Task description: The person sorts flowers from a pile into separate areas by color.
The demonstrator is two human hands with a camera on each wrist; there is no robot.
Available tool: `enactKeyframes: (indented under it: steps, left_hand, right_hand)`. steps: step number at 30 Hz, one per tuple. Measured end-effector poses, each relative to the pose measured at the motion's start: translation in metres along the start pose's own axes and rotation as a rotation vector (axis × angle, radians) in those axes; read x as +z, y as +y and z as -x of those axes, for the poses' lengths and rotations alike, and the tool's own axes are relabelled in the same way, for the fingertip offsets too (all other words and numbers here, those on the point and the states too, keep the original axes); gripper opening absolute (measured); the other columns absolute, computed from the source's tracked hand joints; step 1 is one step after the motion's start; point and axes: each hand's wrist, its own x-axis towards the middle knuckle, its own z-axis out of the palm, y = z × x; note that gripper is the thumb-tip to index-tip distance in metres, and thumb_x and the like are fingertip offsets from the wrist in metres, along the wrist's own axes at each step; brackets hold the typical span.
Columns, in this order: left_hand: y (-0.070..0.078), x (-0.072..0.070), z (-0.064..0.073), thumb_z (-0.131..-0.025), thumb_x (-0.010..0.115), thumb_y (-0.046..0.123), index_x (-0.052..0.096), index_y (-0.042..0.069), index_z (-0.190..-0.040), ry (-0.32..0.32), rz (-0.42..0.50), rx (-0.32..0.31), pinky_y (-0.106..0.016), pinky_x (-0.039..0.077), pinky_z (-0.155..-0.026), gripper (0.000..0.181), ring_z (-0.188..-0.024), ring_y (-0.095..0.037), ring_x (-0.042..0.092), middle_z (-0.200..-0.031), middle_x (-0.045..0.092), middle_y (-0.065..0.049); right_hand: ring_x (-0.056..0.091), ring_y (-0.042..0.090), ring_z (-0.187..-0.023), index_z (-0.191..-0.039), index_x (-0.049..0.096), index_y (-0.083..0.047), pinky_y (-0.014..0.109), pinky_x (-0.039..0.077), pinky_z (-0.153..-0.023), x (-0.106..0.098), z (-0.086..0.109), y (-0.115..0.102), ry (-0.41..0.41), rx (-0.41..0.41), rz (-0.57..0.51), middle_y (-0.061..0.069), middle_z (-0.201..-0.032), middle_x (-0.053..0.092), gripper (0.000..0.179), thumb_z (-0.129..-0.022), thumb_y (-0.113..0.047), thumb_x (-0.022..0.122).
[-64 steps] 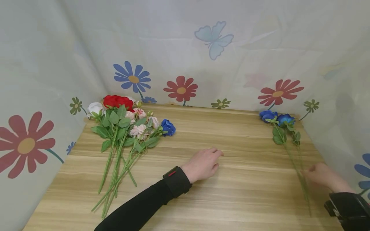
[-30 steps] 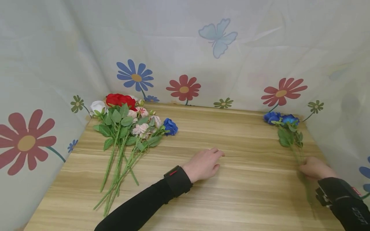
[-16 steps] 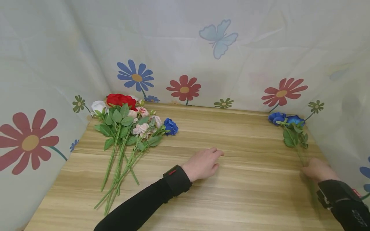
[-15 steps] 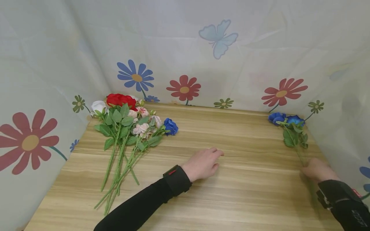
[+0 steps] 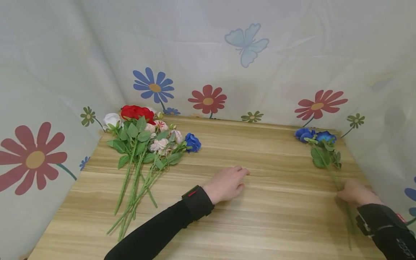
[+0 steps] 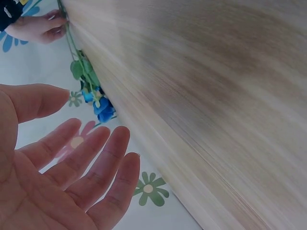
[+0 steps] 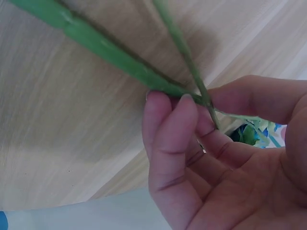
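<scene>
Light wood-grain tabletop (image 5: 266, 216). Pale fabric backdrop (image 5: 201, 43) encloses three sides; printed red and blue daisies, one pale blue butterfly (image 5: 246, 42). Soft, even light.

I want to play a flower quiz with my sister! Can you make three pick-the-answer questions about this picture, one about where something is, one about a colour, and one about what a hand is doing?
1. Where does the big bunch of flowers lie on the table?
A. far left
B. far right
C. middle front

2. What colour are the flowers on the stems in the right hand's grip?
A. yellow
B. blue
C. white

3. What is the left hand doing?
A. squeezing a flower
B. resting flat, holding nothing
C. waving in the air

Answers:
1 A, the bunch sits by the left curtain.
2 B, both blooms are blue.
3 B, its fingers lie straight on the bare wood, while the right hand pinches the stems.
</scene>
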Motion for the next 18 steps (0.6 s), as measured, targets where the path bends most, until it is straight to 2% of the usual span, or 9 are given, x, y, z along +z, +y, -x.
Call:
enactKeyframes:
  steps: [6,9,13,15,18]
  left_hand:
    - [-0.002,0.000,0.003,-0.092,0.060,0.021,0.054,0.012,-0.130,0.004,0.006,-0.003,-0.028,0.050,-0.084,0.039,-0.099,-0.015,0.059,-0.121,0.059,-0.003]
    - [-0.005,-0.002,0.005,-0.092,0.059,0.020,0.053,0.012,-0.131,0.003,0.015,-0.012,-0.028,0.050,-0.086,0.040,-0.102,-0.016,0.059,-0.123,0.058,-0.003]
    - [-0.010,-0.005,0.009,-0.092,0.060,0.020,0.052,0.010,-0.132,0.009,0.037,-0.032,-0.030,0.048,-0.089,0.042,-0.107,-0.018,0.058,-0.124,0.058,-0.004]
    - [-0.013,-0.007,0.010,-0.092,0.060,0.019,0.052,0.009,-0.132,0.018,0.041,-0.043,-0.030,0.048,-0.090,0.042,-0.108,-0.019,0.058,-0.124,0.058,-0.006]
    - [-0.018,-0.010,0.013,-0.092,0.059,0.016,0.055,0.006,-0.128,0.047,0.038,-0.061,-0.032,0.049,-0.089,0.038,-0.107,-0.020,0.059,-0.122,0.059,-0.008]
  right_hand:
    - [0.042,0.012,-0.046,-0.063,0.040,-0.011,0.027,0.039,-0.045,0.000,0.000,0.000,0.022,-0.020,0.033,-0.002,-0.056,0.041,0.030,-0.088,-0.021,0.053]
    - [0.045,0.018,-0.051,-0.064,0.049,-0.005,0.032,0.040,-0.047,-0.006,0.004,-0.006,0.044,-0.030,0.073,0.005,-0.059,0.048,0.032,-0.090,-0.024,0.051]
    - [0.052,0.031,-0.064,-0.067,0.052,-0.002,0.046,0.045,-0.056,-0.013,0.008,-0.020,0.171,-0.065,0.124,0.018,-0.071,0.055,0.031,-0.089,-0.023,0.050]
    - [0.052,0.032,-0.064,-0.068,0.049,-0.003,0.046,0.044,-0.055,-0.014,0.008,-0.031,0.236,-0.064,0.125,0.018,-0.070,0.053,0.027,-0.088,-0.022,0.049]
    - [0.053,0.032,-0.064,-0.077,0.052,0.002,0.044,0.044,-0.055,-0.011,0.005,-0.050,0.341,-0.101,0.107,0.017,-0.071,0.055,0.025,-0.087,-0.021,0.051]
